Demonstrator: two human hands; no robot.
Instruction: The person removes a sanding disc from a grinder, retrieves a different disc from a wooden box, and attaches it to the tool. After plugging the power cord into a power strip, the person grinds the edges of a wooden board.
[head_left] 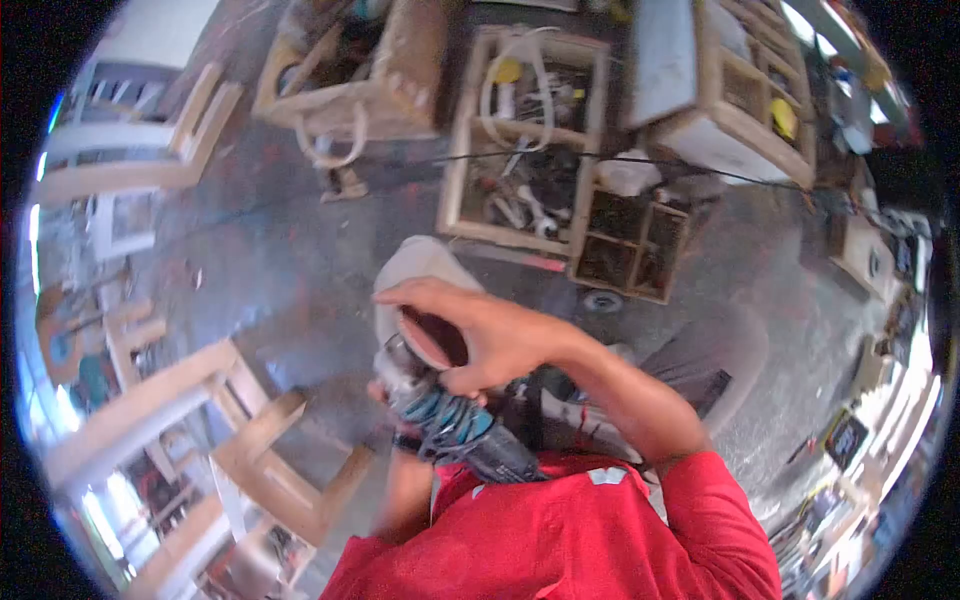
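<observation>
A teal and black angle grinder [465,430], its cord wound around the body, rests against the red shirt with its metal head pointing up and away. At the head sits a round reddish-brown disc [425,340], tilted on edge. My right hand [490,335] curves over this disc, fingers on its far edge and thumb on the near side. Below the grinder's head, my left hand [380,392] holds the tool from underneath, mostly hidden by it. A knee in light cloth [425,262] is just beyond the hands.
An open wooden tray [450,190] of tools stands ahead, beside a smaller divided box [672,255]. Wooden cabinets [415,75] are farther back. Wooden frames [150,395] stand at the left. A small ring-shaped part [602,301] lies on the floor.
</observation>
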